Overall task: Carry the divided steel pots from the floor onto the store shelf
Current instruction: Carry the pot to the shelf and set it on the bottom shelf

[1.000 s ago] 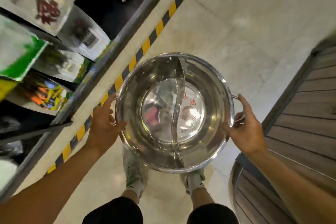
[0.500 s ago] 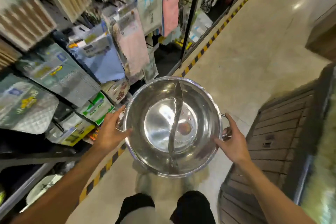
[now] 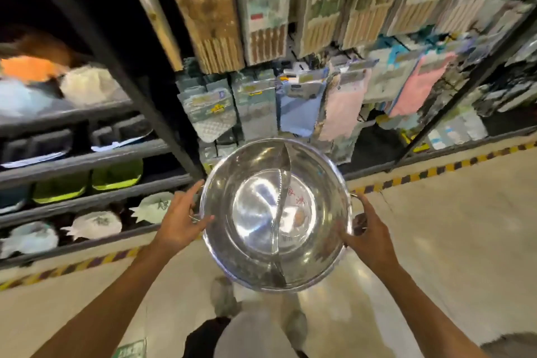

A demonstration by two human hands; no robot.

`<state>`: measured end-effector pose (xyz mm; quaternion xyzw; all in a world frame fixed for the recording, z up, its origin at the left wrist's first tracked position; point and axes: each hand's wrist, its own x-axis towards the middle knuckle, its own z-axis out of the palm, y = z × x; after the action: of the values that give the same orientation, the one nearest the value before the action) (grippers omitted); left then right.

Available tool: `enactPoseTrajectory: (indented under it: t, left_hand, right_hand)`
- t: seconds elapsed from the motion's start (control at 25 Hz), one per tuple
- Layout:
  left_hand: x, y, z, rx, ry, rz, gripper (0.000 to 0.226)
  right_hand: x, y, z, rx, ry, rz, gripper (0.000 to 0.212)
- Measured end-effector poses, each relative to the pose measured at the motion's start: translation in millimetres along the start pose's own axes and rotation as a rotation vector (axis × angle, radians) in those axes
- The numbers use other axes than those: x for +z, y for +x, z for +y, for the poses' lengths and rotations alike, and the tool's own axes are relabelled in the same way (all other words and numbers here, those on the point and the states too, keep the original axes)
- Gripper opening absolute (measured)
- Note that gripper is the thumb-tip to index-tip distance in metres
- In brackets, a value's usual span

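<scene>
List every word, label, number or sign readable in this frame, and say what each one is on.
None can be read for certain.
Red characters on the floor of the divided steel pot: present, too blurred to read.
Barcode sticker inside the pot: too small.
Hanging packages on the store shelf: labels blurred.
Green floor sticker: white characters, cut off and unreadable.
Both hands, left and right, hold the pot.

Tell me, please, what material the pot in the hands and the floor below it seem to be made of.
Divided pot: likely polished stainless steel; its mirror-bright inside reflects lights and colours, as does the curved partition. Floor: seemingly smooth, glossy beige stone or polished concrete, since it shows soft glare; the blur leaves the exact kind open.
</scene>
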<state>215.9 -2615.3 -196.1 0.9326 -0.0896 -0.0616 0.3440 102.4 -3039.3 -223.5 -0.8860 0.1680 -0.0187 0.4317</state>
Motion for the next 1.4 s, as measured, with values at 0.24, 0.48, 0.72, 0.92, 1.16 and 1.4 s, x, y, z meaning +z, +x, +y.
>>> enactPoseTrajectory:
  t: [0.24,0.48,0.72,0.92,1.16,1.4]
  left_hand:
    - [-84,-150,-98,-0.242,-0.055,0.303,0.092]
    - [-155,-319,-203,-0.513,-0.103,0.531,0.086]
    - [-229,-465,-291,-0.702,-0.114,0.708,0.085]
    - [-271,-542,-348,-0.835,-0.141,0.841,0.084]
    - [-321,-577,-428,-0.968,-0.135,0.982,0.085]
    - [-425,-598,-528,-1.117,-0.103,1.061,0.086]
  right_hand:
    - [109,18,-115,-0.26,-0.045,-0.31,0.107]
    - [264,-45,-252,-0.486,-0.11,-0.58,0.103]
    - [410,-153,-382,-0.677,-0.118,-0.762,0.1]
    - [511,-209,-452,-0.765,-0.193,-0.867,0.105]
    - [652,-241,-541,-0.831,-0.19,-0.981,0.103]
    - [826,-269,-672,-0.979,-0.199,-1.166,0.103]
